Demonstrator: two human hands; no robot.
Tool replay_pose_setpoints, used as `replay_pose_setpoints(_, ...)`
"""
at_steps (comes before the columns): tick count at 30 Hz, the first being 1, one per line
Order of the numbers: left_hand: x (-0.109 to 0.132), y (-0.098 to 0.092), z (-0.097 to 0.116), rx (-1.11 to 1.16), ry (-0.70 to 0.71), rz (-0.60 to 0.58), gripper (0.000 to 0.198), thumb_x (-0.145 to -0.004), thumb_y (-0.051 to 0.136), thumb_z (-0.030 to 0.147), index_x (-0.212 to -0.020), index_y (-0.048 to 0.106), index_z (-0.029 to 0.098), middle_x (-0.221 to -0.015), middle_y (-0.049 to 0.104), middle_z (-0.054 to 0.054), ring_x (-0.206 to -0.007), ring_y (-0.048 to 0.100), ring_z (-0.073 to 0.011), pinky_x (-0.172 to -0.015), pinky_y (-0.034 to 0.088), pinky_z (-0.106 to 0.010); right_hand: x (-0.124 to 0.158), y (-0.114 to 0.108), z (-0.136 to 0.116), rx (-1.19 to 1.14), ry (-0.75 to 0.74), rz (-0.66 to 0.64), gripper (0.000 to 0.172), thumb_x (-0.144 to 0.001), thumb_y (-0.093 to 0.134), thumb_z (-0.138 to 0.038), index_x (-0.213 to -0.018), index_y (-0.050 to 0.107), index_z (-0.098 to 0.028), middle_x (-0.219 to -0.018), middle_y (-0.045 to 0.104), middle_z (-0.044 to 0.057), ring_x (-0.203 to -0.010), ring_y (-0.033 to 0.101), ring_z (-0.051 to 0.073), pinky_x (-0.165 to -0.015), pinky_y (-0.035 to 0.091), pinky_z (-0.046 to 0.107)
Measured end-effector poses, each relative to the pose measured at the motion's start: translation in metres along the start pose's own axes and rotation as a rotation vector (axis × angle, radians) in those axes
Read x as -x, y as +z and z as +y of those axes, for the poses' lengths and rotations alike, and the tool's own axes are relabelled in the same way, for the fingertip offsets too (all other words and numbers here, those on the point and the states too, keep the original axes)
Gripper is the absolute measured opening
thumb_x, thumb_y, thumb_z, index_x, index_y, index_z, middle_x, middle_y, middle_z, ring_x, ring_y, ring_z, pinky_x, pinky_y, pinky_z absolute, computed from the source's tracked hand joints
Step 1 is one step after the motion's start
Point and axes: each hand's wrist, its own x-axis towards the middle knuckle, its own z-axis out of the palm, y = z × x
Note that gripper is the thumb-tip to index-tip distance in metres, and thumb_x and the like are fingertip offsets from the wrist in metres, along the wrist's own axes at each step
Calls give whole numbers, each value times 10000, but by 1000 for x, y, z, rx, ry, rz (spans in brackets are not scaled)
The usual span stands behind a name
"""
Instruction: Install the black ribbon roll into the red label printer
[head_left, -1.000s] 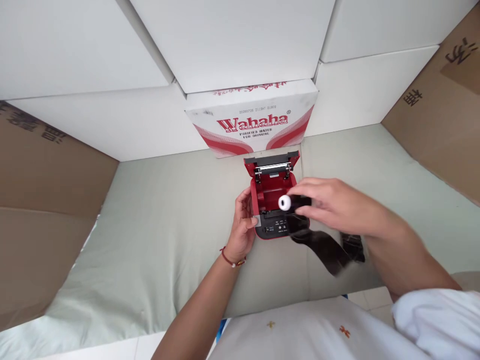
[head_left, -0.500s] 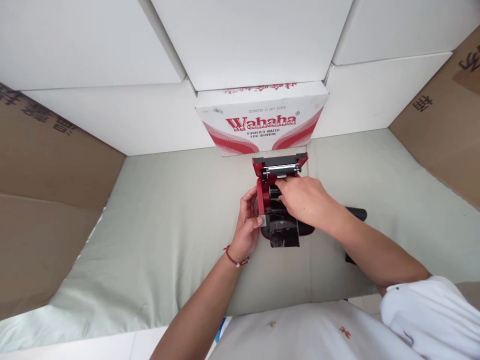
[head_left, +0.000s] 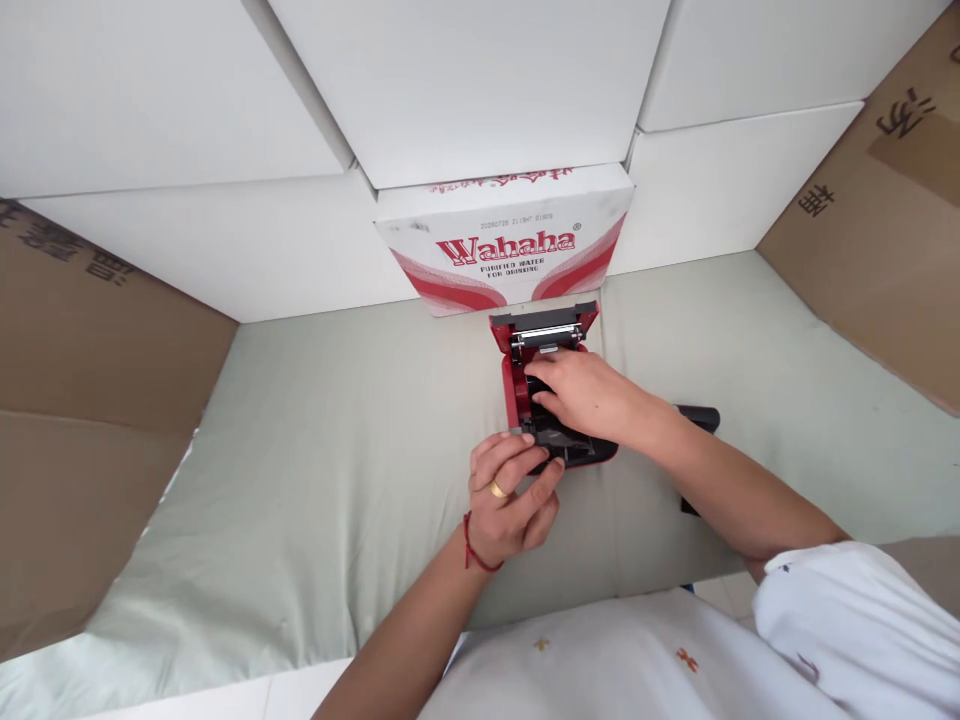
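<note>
A red and black device (head_left: 511, 395) with its lid (head_left: 545, 318) raised stands on the pale green cloth. Inside it and over its near edge lies a black glossy film (head_left: 564, 438). My right hand (head_left: 592, 400) reaches into the device from the right, its fingers closed around the black roll, which they partly hide. At the near left corner, my left hand (head_left: 514, 490) has its fingers bent over the front edge, fingertips on the near end of the film. A ring and a red bracelet show on this hand.
Behind the device stands a Wahaha carton (head_left: 517, 245) against white boxes (head_left: 480, 90). Brown cartons flank the cloth (head_left: 322, 450) at left (head_left: 97, 400) and right (head_left: 862, 250). A black cylindrical object (head_left: 699, 417) lies partly under my right forearm.
My left hand has moved from the device's left side to its near edge, turned over, and now touches the film. My right hand stays inside. The view has shifted slightly.
</note>
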Motion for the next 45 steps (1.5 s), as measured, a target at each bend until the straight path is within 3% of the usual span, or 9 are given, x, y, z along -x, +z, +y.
replay_pose_setpoints(3,-2,2,3,-14,-2,-10,337,-847,632,91,-1117,782,226,-969,760,-71,-1095,690,-260,-1039,578,-458,20,-9,3,-214,-158,174,185,-1073,611,-175,-1055,794,-186,-1033,839,55,-915,766,190,-850,540,301)
replay_pose_setpoints(5,-2,4,4,-19,-19,6,342,-833,640,91,-1112,780,229,-951,756,-72,-1080,684,-266,-1000,584,-456,29,-18,6,-309,-179,453,214,-1110,588,-248,-1074,795,-209,-981,841,25,-840,757,166,-829,563,294)
replay_pose_setpoints(9,-2,6,6,-37,-32,39,358,-805,646,60,-1095,773,226,-884,731,-63,-1023,671,-262,-909,580,-424,23,-29,26,-151,-81,886,343,-1144,524,-375,-1380,723,-226,-1333,807,109,-1220,740,273,-1092,565,456)
replay_pose_setpoints(12,-4,5,7,-57,-22,35,361,-801,661,51,-1097,773,224,-855,738,-51,-985,670,-256,-891,568,-417,9,-24,42,-45,-128,788,447,-1131,543,-433,-1471,670,-173,-1469,741,171,-1415,640,340,-1195,519,555)
replay_pose_setpoints(20,-5,0,10,-78,-67,34,305,-797,678,73,-1046,762,229,-868,771,-38,-958,672,-241,-943,550,-430,57,-11,25,45,-230,493,284,-1124,528,-198,-1223,789,-149,-1219,852,118,-1097,803,271,-998,665,448)
replay_pose_setpoints(27,-4,-2,13,-132,-101,90,319,-762,721,90,-1024,777,265,-812,706,-41,-948,603,-256,-861,533,-418,89,-2,10,225,-266,314,365,-1031,539,-19,-1297,782,-75,-1352,815,161,-1233,800,263,-1169,620,428)
replay_pose_setpoints(32,1,0,12,-94,-97,77,363,-769,722,103,-1078,772,288,-808,749,-26,-928,625,-255,-876,522,-430,88,1,5,252,-207,253,399,-979,570,13,-1272,807,-118,-1362,806,155,-1226,807,275,-1091,666,404)
replay_pose_setpoints(38,1,0,11,-36,-113,45,358,-773,709,86,-1086,753,254,-838,760,-25,-904,656,-238,-853,505,-416,87,5,6,207,-180,301,422,-962,539,37,-1230,812,-141,-1308,835,113,-1187,823,249,-1051,675,364)
replay_pose_setpoints(45,-12,-3,11,68,-172,29,249,-811,670,63,-988,677,238,-840,700,-26,-845,637,-216,-804,534,-402,87,26,-7,-22,-178,611,305,-1057,527,-31,-1180,791,-124,-1181,872,117,-1134,834,237,-1107,662,426)
